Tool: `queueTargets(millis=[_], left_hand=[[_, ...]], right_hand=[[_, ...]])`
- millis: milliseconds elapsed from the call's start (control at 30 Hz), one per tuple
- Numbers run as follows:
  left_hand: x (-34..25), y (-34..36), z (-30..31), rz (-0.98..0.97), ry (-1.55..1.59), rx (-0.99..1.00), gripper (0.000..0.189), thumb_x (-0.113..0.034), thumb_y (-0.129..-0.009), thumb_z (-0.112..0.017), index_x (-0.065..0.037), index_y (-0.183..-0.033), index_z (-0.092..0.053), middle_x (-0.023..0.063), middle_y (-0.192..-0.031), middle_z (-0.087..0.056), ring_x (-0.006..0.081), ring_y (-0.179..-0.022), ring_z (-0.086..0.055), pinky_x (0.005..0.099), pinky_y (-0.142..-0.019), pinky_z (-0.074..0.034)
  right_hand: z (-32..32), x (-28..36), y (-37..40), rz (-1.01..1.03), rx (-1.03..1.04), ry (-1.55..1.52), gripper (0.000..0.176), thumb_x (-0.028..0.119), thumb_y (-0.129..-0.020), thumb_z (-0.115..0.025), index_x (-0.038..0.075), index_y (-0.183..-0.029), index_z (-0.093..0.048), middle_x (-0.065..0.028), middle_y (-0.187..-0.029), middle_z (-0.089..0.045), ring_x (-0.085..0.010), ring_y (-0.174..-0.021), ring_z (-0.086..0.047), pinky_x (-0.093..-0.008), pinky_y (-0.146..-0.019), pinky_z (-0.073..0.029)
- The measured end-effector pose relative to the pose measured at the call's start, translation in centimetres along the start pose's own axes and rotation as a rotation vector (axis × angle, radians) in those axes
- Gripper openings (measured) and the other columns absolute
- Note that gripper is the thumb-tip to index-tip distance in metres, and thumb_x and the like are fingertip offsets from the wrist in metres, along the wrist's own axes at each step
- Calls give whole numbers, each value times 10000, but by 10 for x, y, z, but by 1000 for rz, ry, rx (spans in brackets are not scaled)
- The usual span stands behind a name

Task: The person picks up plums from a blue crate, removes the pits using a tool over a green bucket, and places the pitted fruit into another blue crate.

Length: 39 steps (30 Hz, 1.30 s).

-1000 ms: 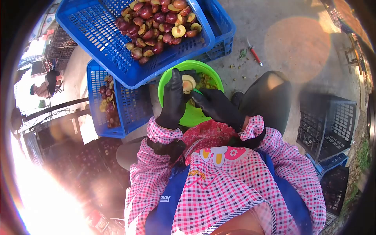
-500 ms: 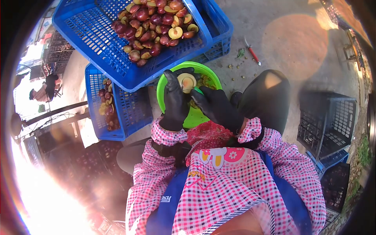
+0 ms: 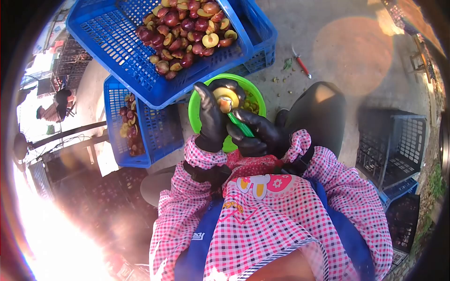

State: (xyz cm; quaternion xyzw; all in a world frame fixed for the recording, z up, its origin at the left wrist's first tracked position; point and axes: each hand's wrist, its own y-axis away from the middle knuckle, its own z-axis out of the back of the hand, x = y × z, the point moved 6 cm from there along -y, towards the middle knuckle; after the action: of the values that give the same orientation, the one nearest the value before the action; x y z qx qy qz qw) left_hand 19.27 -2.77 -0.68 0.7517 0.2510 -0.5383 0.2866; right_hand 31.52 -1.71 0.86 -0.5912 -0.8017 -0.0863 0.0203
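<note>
My left hand [image 3: 212, 117], in a black glove, holds a halved plum [image 3: 225, 97] with its yellow cut face toward me, above a green bowl [image 3: 202, 100]. My right hand [image 3: 257, 135], also gloved in black, grips a green-handled tool [image 3: 237, 123] whose tip is in the middle of the plum's cut face. The bowl holds several small pits and scraps. Just beyond the bowl, a blue crate [image 3: 117, 42] tilts toward me, holding several whole and halved dark red plums [image 3: 187, 33].
A second blue crate [image 3: 154, 133] with several plums stands left of the bowl. A red-handled tool [image 3: 301, 61] lies on the concrete floor at the back. Dark crates [image 3: 391, 150] are stacked at the right. My knee [image 3: 318, 112] is right of the bowl. Another person [image 3: 54, 105] sits far left.
My right hand has drawn back toward me and turned, and the green tool's tip now sits in the plum half. My left hand has lifted the plum slightly.
</note>
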Motion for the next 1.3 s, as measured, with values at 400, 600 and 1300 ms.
queueTargets(millis=[400,600,1300], left_hand=[[-56,-174,39,-346,-1062,475,491,-328,-892,-654,-19,-1260,-556,157,-1126,-632,252,-1021,-633,371,-910,-506],[2,-218,13,-217,-1780,455,690,-326,-867,-647,-62,-1434,-356,205,-1288,-559,373,-1211,-532,433,-987,-445],[18,20,45,359,272,153,370,-307,-994,-529,-16,-1222,-553,64,-1107,-611,152,-986,-599,291,-869,-481]], right_hand=[[46,14,-9,60,-611,1761,595,600,-893,-495,51,-768,-687,-190,-775,-672,-367,-769,-668,-485,-718,-492],[67,8,3,-149,-699,1990,412,487,-863,-591,86,-873,-687,-136,-751,-681,-335,-715,-677,-484,-654,-506],[21,28,9,342,-772,1678,433,459,-928,-556,51,-1055,-634,-199,-704,-652,-393,-694,-654,-492,-644,-507]])
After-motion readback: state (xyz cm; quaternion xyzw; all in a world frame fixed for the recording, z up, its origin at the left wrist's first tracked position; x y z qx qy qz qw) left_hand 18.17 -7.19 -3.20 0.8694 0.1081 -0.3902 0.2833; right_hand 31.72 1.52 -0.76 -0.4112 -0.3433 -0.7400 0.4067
